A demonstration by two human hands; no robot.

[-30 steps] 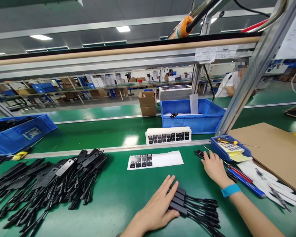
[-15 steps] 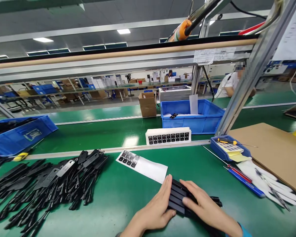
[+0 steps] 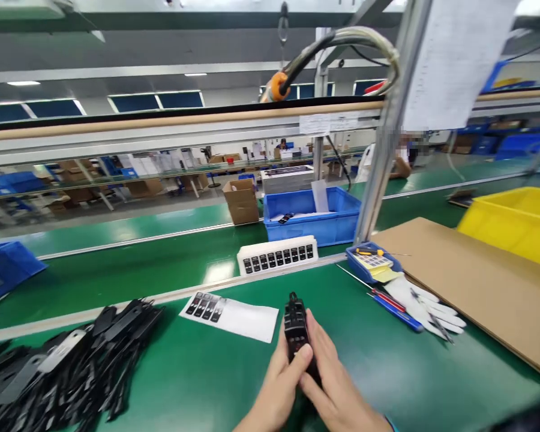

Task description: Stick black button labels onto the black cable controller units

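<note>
Both hands are wrapped round a small stack of black plastic devices [image 3: 296, 321] in front of me. My left hand [image 3: 274, 378] presses on its left side, with the thumb over the near face. From the right, my right hand [image 3: 335, 384] grips the same stack. The stack's far end points away from me; its lower part is hidden by my palms. Just beyond my hands lies a white label sheet [image 3: 252, 323] with several black labels at its left end. A heap of similar black devices with short cables [image 3: 76, 366] spreads over the bench at left.
White label sheets [image 3: 279, 257] stand behind the bench strip, before a blue bin [image 3: 312, 227]. To the right are a small blue tray [image 3: 362, 271], screwdrivers [image 3: 398, 311], white gloves [image 3: 427, 303], a cardboard sheet [image 3: 468, 270] and a yellow bin [image 3: 517, 222]. A metal post [image 3: 389, 132] rises nearby.
The stack has turned from lying slanted to pointing away from me, and my hands have closed round it. The view has swung right, showing the yellow bin more fully.
</note>
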